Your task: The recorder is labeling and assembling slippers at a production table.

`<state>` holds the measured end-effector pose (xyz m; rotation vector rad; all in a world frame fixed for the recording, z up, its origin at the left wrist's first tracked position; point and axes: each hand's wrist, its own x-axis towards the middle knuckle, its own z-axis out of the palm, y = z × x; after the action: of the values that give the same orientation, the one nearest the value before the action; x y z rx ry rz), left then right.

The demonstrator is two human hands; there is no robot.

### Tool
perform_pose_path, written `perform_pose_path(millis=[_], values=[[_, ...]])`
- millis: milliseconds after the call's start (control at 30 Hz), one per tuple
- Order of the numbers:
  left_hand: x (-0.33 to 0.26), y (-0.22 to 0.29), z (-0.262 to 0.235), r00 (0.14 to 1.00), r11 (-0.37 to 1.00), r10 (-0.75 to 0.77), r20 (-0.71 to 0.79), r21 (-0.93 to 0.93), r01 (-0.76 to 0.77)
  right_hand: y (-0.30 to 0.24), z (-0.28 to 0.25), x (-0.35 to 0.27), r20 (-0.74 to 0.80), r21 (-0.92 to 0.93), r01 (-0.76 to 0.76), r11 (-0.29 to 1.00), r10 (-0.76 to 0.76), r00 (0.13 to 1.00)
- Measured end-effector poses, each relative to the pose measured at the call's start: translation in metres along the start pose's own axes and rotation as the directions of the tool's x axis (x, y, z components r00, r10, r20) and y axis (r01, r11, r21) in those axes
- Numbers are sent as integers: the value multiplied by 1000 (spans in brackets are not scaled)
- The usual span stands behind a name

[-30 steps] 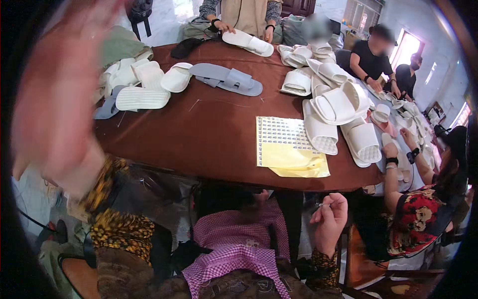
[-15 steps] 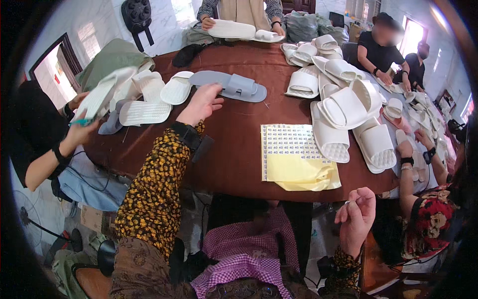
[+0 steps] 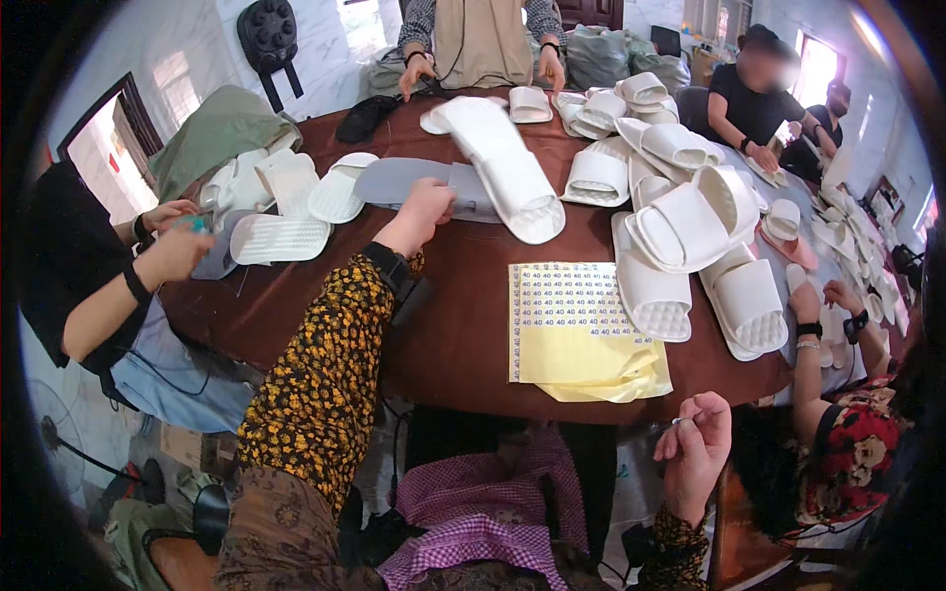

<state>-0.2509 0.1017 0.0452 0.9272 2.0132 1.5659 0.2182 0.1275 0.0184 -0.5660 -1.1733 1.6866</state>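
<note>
While the grey slide sandal (image 3: 396, 179) lay on the brown-covered tabletop (image 3: 448, 330), the left hand (image 3: 424, 207) was positioned at its near edge, fingers curled; whether these gripped the sandal could not be determined. A white slide sandal (image 3: 507, 177) overlapped the grey sandal's right end. The right hand (image 3: 696, 443), off the tabletop's front edge, pinched a small pale piece (image 3: 677, 422). A yellow label sheet (image 3: 591, 355) lay beside stacked white sandals (image 3: 687, 227).
</note>
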Motion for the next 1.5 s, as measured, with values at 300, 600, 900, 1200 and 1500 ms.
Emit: perform_pose_path(millis=[300,600,900,1200,1500], values=[[-9,5,-14,979,977,-205,-4,-64,205,3,1,-6,4,-3,-7,1000,7,1000],[-61,15,-48,992,960,-124,-3,-255,119,-6,3,-16,-8,-5,-2,1000,2,1000],[-184,21,-55,961,607,243,131,-793,-45,-8,19,-24,92,68,13,998,-19,996],[-227,-10,-45,980,-353,117,-158,-930,-108,1,35,-29,199,0,-28,1000,27,980],[-225,-38,-28,987,149,-157,-22,-989,2,11,38,-34,228,-8,-60,998,61,972]])
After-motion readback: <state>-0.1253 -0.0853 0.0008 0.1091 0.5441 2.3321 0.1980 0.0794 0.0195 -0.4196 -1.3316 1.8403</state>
